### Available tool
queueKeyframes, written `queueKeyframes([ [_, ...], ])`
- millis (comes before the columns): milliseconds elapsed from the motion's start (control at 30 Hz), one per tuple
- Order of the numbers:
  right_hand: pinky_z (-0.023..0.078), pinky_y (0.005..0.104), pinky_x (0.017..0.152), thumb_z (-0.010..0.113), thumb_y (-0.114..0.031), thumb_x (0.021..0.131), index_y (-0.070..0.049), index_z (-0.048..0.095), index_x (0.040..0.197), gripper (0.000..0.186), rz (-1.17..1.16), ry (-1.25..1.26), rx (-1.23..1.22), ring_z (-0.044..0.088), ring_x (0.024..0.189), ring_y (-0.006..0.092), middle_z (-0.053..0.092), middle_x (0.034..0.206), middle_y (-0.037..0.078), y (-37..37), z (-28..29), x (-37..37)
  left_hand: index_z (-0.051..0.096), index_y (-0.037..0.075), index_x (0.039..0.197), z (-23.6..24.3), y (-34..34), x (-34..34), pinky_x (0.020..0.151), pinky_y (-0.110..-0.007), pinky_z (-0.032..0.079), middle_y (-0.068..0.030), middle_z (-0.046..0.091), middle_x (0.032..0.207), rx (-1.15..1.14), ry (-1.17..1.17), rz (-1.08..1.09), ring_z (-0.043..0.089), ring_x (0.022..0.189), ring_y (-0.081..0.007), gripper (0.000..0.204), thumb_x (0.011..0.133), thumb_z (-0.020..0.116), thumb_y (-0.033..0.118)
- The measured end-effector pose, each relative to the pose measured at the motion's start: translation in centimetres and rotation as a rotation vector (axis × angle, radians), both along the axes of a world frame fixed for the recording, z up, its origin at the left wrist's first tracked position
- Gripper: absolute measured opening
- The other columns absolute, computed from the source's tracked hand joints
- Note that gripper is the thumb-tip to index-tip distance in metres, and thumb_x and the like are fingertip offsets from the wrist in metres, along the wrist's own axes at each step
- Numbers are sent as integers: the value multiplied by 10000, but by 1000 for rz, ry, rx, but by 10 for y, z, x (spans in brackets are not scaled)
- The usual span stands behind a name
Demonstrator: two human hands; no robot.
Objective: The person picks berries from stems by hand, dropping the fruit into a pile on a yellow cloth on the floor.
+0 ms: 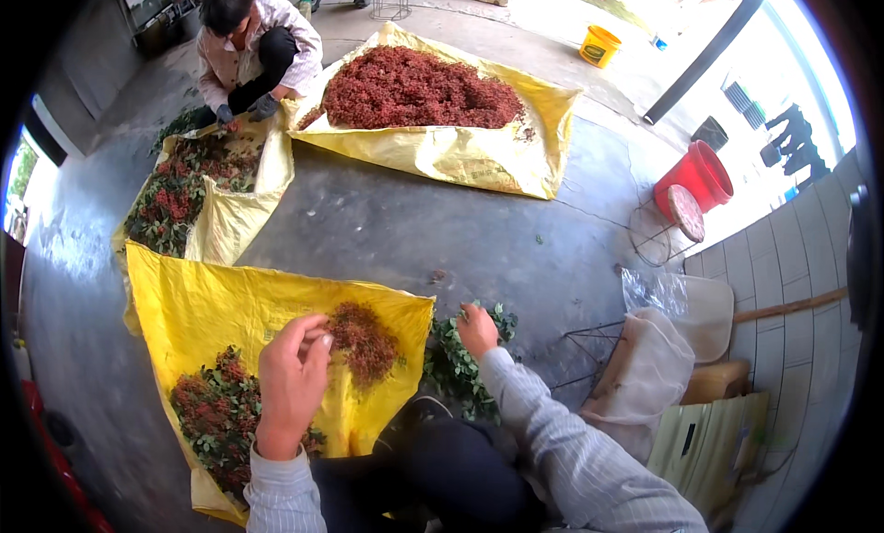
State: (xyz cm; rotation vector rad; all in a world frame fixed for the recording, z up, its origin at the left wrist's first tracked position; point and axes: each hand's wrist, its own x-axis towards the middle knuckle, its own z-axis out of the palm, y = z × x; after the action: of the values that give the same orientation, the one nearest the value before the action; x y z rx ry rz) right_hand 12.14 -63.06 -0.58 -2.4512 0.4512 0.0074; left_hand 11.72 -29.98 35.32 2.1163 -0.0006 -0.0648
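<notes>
My left hand is over a yellow woven sheet, its thumb and fingers curled together. Whatever the fingertips pinch, if anything, is too small to make out. Right beside them lies a small heap of red berry clusters. Below and left of that hand, a pile of leafy sprigs with red berries rests on the same sheet. My right hand is over a pile of green leaves on the floor, just past the sheet's right edge. Its fingers are bent closed, and their grip is partly hidden.
A co-worker crouches at the far left by another sheet of leafy sprigs. Farther back, a large sheet bears a big heap of red berries. To the right are a stool, a red bucket and a mesh bag.
</notes>
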Motion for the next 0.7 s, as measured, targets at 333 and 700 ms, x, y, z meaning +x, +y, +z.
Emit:
queueKeyframes([
  [333, 578, 535, 924, 681, -252, 969, -172, 594, 1414, 460, 279, 262, -202, 690, 1164, 431, 627, 1382, 231, 60, 4, 126, 710, 4, 1183, -12, 32, 3, 710, -388, 581, -178, 746, 958, 192, -90, -1, 745, 793, -330, 254, 931, 732, 26],
  [700, 571, 335, 777, 670, -222, 1004, -72, 728, 1338, 370, -153, 128, 690, 740, 989, 199, 775, 1092, 92, 45, 7, 111, 718, -21, 1160, -15, 36, 11, 714, -352, 599, -183, 758, 974, 178, -90, -45, 762, 812, -277, 227, 936, 731, 14],
])
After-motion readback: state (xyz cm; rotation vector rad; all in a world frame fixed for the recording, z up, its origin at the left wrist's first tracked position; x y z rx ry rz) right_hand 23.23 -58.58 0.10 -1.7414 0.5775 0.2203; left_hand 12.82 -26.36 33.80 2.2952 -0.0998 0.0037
